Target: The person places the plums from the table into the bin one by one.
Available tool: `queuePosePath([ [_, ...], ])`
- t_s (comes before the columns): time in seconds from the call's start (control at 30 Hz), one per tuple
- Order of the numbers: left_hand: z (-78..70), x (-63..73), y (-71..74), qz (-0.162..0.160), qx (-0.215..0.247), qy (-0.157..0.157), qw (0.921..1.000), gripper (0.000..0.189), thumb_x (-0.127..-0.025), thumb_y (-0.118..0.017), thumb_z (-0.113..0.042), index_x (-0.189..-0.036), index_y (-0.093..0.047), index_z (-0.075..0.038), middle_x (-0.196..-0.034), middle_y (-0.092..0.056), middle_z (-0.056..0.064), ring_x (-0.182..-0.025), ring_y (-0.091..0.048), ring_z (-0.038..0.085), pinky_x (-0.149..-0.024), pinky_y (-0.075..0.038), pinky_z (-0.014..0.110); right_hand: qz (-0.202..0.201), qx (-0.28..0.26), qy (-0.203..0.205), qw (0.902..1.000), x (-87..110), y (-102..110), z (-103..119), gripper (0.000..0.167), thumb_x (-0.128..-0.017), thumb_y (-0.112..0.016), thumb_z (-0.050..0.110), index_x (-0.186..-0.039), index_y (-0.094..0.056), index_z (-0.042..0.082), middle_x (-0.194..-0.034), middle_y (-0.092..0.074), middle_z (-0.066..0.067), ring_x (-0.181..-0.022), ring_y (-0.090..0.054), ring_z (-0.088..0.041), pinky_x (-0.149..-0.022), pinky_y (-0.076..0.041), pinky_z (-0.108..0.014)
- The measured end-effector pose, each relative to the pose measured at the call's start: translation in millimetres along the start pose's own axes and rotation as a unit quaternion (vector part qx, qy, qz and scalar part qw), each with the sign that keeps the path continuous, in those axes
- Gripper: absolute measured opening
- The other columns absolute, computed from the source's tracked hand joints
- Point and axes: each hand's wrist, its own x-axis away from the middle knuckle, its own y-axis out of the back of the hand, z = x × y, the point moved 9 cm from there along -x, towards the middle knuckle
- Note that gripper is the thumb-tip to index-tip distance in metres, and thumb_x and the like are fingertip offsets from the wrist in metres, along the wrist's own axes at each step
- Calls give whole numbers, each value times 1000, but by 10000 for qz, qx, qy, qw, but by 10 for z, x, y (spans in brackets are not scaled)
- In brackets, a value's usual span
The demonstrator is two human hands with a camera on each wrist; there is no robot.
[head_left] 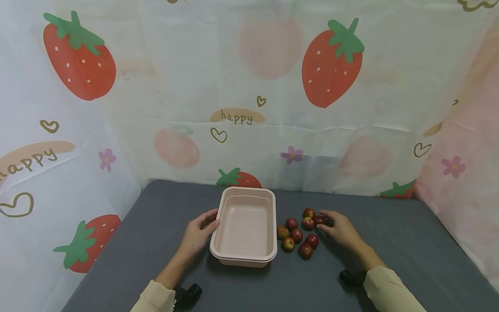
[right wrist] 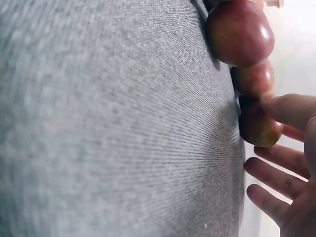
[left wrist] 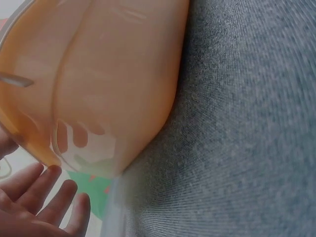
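A pale pink rectangular container [head_left: 244, 225] stands open-topped on the table. My left hand [head_left: 198, 232] is at its left rim, thumb and fingertips touching the edge; in the left wrist view the fingers [left wrist: 58, 200] look extended beside the wall. To the right of the container lie several small red and yellow-red plums [head_left: 296, 235]. My right hand [head_left: 343, 229] is at the far right of the group, with thumb and index finger about one plum [right wrist: 259, 126]. The thumb presses that plum's near side; the index fingertip is hidden behind it.
A dark grey cloth covers the table [head_left: 390, 242]. Behind and at both sides hangs a white curtain [head_left: 241, 78] printed with strawberries, hearts and flowers. Black straps with dark devices [head_left: 352, 277] sit at both wrists, below the cream sleeves [head_left: 391, 290].
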Motion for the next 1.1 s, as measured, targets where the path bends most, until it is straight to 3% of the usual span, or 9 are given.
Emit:
queuePosePath([
  [0.57, -40, 16, 17, -232, 112, 6, 9997, 43, -95, -62, -16, -135, -55, -3, -136, -58, 19, -132, -50, 32, -109, -41, 49, -67, -252, -214, 9994, -19, 87, -12, 39, -90, -70, 20, -123, -63, 1, -113, -67, -20, -98, -65, -33, -73, -55, -41],
  [0.93, -39, 19, 17, -282, 74, 110, 9995, 43, -95, -62, -18, -135, -56, -4, -136, -59, 18, -131, -51, 33, -109, -41, 50, -278, -360, 111, 9989, -76, 297, 193, 40, -89, -70, 21, -123, -63, -1, -109, -69, -19, -93, -67, -31, -75, -56, -42],
  [1.1, -21, 16, -5, -310, 77, 165, 9994, 43, -95, -63, -17, -135, -56, -4, -135, -59, 18, -130, -52, 32, -108, -43, 49, -113, -377, 258, 9989, -117, 382, 312, 40, -90, -70, 20, -122, -63, -2, -108, -69, -18, -91, -67, -29, -75, -56, -41],
])
